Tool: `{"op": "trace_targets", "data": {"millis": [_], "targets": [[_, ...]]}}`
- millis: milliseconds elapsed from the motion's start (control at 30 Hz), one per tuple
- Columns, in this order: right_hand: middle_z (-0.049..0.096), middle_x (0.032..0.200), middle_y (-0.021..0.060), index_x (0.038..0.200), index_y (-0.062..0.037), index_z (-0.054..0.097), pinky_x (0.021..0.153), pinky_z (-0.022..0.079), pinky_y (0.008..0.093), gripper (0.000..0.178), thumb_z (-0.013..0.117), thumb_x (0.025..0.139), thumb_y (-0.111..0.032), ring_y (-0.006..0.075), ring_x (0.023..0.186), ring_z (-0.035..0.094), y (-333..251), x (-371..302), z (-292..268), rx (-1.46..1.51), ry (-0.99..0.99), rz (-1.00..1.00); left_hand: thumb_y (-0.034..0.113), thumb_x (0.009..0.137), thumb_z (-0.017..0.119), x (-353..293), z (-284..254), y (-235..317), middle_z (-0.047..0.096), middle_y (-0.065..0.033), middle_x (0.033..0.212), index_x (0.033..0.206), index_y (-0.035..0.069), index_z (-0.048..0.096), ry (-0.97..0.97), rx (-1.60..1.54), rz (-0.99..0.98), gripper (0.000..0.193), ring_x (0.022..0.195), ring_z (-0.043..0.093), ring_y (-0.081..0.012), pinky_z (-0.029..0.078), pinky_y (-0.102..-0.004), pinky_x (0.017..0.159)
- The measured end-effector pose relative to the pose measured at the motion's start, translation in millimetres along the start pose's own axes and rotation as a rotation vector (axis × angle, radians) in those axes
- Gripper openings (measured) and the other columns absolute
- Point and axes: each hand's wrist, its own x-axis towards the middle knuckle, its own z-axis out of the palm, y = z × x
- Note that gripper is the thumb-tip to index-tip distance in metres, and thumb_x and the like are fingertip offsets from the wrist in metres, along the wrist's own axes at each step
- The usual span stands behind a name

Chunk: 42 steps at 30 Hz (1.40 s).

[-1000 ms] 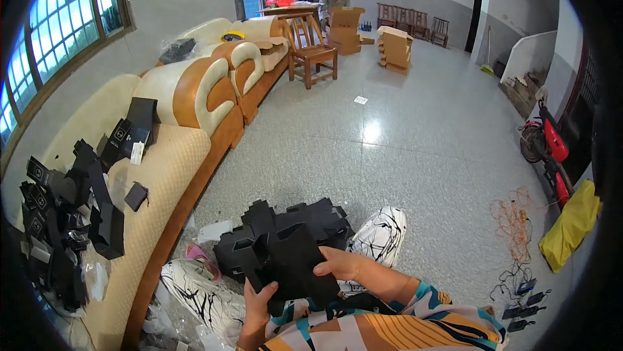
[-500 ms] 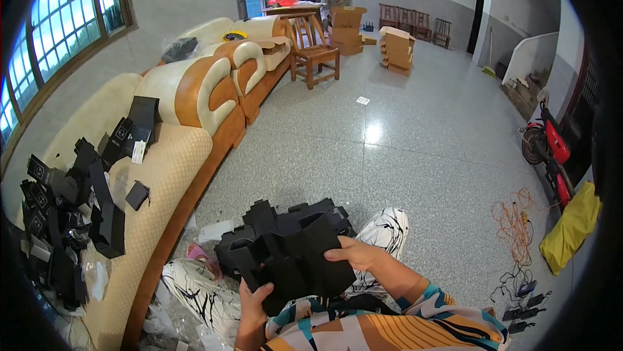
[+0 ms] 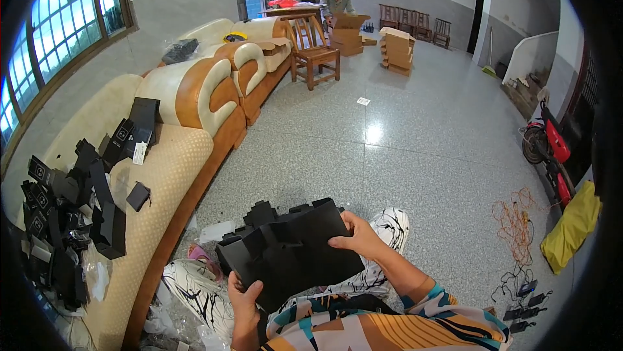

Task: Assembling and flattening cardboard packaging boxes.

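A black folded cardboard sheet (image 3: 302, 254) with creased flaps spans the space between my two hands, tilted above my lap. My left hand (image 3: 244, 294) grips its lower left corner, thumb on the front face. At its upper right edge, my right hand (image 3: 358, 234) pinches it, thumb in front and fingers behind. Part of a pile of similar black cardboard pieces (image 3: 263, 211) shows just beyond the sheet, mostly covered by it. Patterned white trousers (image 3: 198, 292) show on my legs on either side.
A cream sofa (image 3: 185, 150) on the left bears many black boxes (image 3: 107, 228) and a small black pouch (image 3: 138, 195). Ahead are a wooden chair (image 3: 315, 52), cartons (image 3: 397, 49) and a person (image 3: 337, 2) by an open carton. Cables (image 3: 516, 221) and a yellow bag (image 3: 571, 228) lie right.
The cardboard sheet has opened out flatter and wider between my hands. My left hand has shifted left, my right slightly right and up. The far person now reaches toward the carton.
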Motion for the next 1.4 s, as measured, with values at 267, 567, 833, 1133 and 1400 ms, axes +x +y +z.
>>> {"op": "trace_targets", "data": {"millis": [267,567,833,1133,1400], "targets": [[0.050,0.123,0.0107,0.127,0.0004,0.040,0.096,0.037,0.0292,0.071,0.075,0.069,-0.020,0.0175,0.108,0.050,-23.5,-6.0,-3.4,0.495,-0.319,0.054,-0.003,0.065,0.063,-8.9,-48.9,-16.8,0.057,-0.0160,0.112,0.117,-0.006,0.047,-0.291,-0.437,-0.251,0.055,0.100,0.059,-0.0268,0.047,-0.0401,0.089],[0.052,0.121,0.0126,0.126,0.0023,0.042,0.093,0.043,0.0315,0.070,0.074,0.069,-0.023,0.0203,0.108,0.053,-5.8,-6.3,-9.5,0.790,-0.448,0.068,0.058,0.083,0.044,-17.5,-42.8,-18.4,0.052,-0.0096,0.124,0.127,0.013,0.047,-0.308,-0.596,-0.183,0.063,0.113,0.049,-0.0301,0.037,-0.0460,0.097],[0.055,0.116,0.0168,0.123,0.0071,0.042,0.089,0.048,0.0353,0.075,0.079,0.064,-0.020,0.0238,0.103,0.057,-0.8,-5.7,-14.7,0.988,-0.459,0.035,0.069,0.079,0.038,-10.5,-25.8,-10.9,0.040,-0.0109,0.134,0.136,0.011,0.031,-0.147,-0.492,-0.227,0.082,0.121,0.039,-0.0296,0.030,-0.0447,0.103],[0.052,0.120,0.0181,0.125,0.0070,0.039,0.090,0.047,0.0342,0.079,0.081,0.062,-0.015,0.0238,0.104,0.057,-0.6,-13.5,-20.7,1.182,-0.512,0.048,0.026,0.071,0.072,-8.1,-59.2,-30.9,0.053,-0.0160,0.119,0.124,-0.001,0.044,-0.363,-0.834,-0.317,0.066,0.106,0.054,-0.0292,0.044,-0.0420,0.093],[0.054,0.119,0.0151,0.123,0.0059,0.043,0.093,0.043,0.0356,0.084,0.085,0.055,-0.022,0.0230,0.108,0.055,2.5,-29.2,-23.1,1.112,-0.506,0.057,0.023,0.070,0.072,-19.6,-68.8,-23.3,0.054,-0.0164,0.117,0.124,-0.002,0.044,-0.384,-0.749,-0.249,0.066,0.104,0.055,-0.0290,0.045,-0.0418,0.091]]}}
